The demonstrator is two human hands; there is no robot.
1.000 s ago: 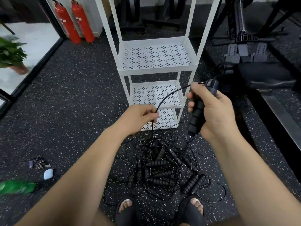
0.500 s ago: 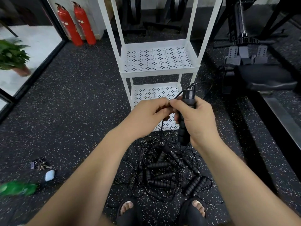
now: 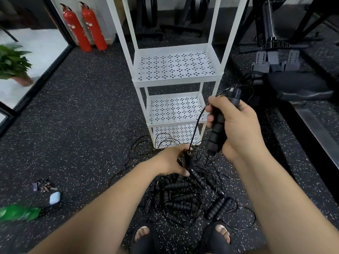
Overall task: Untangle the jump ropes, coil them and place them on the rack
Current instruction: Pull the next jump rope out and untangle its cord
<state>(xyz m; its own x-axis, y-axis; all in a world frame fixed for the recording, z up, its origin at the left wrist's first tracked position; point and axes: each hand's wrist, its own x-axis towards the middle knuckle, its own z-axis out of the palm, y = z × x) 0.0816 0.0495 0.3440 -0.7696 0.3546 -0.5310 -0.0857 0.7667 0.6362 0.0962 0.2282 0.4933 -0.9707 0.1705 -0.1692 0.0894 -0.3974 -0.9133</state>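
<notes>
Your right hand (image 3: pixel 236 125) is clamped round a black handle (image 3: pixel 216 133). It's held up in the air and tilted, top end pointing away from you, just right of the rack's (image 3: pixel 176 81) middle shelf. A thin cord (image 3: pixel 196 125) comes out near the top of that handle, curves over your fingers and drops down to your left hand (image 3: pixel 170 161).

The left hand sits lower, right over the pile (image 3: pixel 183 197), with its fingers curled round a second handle (image 3: pixel 189 159). You can see the cord going into that handle's cap end, and the bottom of it pokes out under your hand into the tangle.

The pile is a mess of ribbed black handles and thin cords on the speckled floor (image 3: pixel 82 125), between the foot of the rack and your feet (image 3: pixel 222 233) in black slides. A few loose loops reach the front of the bottom shelf. The rack is white with three perforated shelves showing, standing straight ahead of you.

Off to your left on the floor there's a bunch of keys (image 3: pixel 43 186), a small white case (image 3: pixel 54 197) and something green and blurry (image 3: pixel 18 213). Further back are two red extinguishers (image 3: pixel 85 27) by the wall and a plant (image 3: pixel 12 63). On the right is a dark padded bench (image 3: pixel 297 87).
</notes>
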